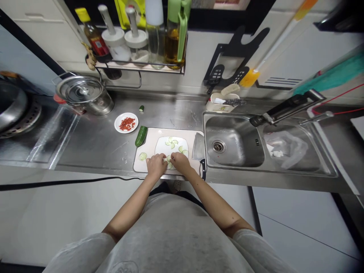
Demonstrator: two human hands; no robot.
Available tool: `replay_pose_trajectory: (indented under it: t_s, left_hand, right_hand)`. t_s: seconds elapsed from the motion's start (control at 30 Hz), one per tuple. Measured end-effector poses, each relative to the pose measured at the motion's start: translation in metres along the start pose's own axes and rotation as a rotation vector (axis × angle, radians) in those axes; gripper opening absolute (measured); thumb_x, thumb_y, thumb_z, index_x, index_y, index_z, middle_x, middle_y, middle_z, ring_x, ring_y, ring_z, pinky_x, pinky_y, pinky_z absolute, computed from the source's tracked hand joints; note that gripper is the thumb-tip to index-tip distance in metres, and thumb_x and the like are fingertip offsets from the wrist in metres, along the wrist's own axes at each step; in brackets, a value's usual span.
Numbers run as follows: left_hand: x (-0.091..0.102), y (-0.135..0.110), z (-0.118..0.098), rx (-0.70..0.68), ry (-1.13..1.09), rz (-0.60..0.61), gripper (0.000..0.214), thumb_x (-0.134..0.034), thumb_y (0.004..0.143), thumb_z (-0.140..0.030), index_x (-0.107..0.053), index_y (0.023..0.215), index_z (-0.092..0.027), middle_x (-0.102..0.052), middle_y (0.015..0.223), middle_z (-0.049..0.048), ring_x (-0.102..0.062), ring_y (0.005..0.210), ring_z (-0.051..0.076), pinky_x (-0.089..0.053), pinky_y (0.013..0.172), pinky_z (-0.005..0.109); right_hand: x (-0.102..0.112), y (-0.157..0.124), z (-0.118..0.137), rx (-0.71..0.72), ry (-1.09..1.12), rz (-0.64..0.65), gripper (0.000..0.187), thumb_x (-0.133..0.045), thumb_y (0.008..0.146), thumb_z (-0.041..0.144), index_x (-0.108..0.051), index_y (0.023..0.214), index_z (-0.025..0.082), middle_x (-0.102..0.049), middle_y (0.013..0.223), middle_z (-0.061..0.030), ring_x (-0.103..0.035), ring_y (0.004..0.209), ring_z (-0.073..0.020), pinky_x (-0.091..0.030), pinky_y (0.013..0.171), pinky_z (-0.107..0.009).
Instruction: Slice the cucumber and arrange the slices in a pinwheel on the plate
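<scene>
A squarish white plate (159,146) rests on a pale cutting board (152,138). Thin cucumber slices (172,143) lie on the plate in small fan-like groups. At the plate's near edge my left hand (156,165) pinches a cucumber slice, which its fingers partly hide. My right hand (181,162) is closed at the fingertips on a slice just beside it. A single round cucumber slice (142,156) lies on the board left of my left hand. The cut cucumber (141,136) leans over the board's left edge. A cleaver (198,147) lies along the board's right side, its black handle toward me.
A small plate of chopped red pieces (126,123) and a cucumber end (141,108) are on the steel counter. A lidded pot (85,93) stands back left. To the right is a double sink (234,140) with a faucet (287,108). A seasoning rack (139,67) hangs above.
</scene>
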State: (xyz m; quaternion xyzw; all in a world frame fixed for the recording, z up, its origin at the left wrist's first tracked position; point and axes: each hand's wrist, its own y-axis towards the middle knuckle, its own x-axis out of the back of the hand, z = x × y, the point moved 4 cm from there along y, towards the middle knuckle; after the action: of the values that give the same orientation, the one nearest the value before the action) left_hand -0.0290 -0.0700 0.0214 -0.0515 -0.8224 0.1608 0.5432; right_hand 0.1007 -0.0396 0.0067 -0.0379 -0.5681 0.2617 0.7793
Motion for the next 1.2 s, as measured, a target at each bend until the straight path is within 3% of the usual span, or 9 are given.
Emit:
replay_pose_trajectory:
  t_s: [0.3, 0.47, 1.2]
  left_hand:
    - [-0.002, 0.002, -0.005, -0.049, 0.028, 0.015, 0.016, -0.056, 0.086, -0.037, -0.063, 0.094, -0.025, -0.064, 0.097, 0.0050, -0.055, 0.098, 0.024, -0.031, 0.084, 0.038]
    - [-0.001, 0.002, -0.006, -0.050, 0.022, 0.031, 0.018, -0.055, 0.087, -0.039, -0.063, 0.094, -0.025, -0.064, 0.098, 0.0054, -0.055, 0.099, 0.023, -0.030, 0.084, 0.038]
    - [-0.003, 0.011, -0.009, -0.031, 0.025, 0.104, 0.014, -0.057, 0.084, -0.035, -0.065, 0.088, -0.025, -0.065, 0.100, 0.0047, -0.054, 0.100, 0.025, -0.029, 0.085, 0.040]
  right_hand:
    - [0.007, -0.009, -0.002, -0.025, -0.108, -0.059, 0.017, -0.044, 0.094, 0.026, -0.059, 0.095, 0.018, -0.062, 0.096, -0.0078, -0.054, 0.085, -0.0179, -0.032, 0.066, -0.027]
    - [0.008, -0.020, -0.004, -0.061, -0.083, -0.024, 0.016, -0.048, 0.093, 0.030, -0.059, 0.093, 0.019, -0.064, 0.093, -0.0073, -0.056, 0.085, -0.0185, -0.034, 0.067, -0.027]
    - [0.005, -0.018, -0.007, -0.100, -0.090, -0.005, 0.015, -0.048, 0.094, 0.029, -0.057, 0.095, 0.019, -0.065, 0.096, -0.0092, -0.057, 0.090, -0.0198, -0.037, 0.069, -0.027]
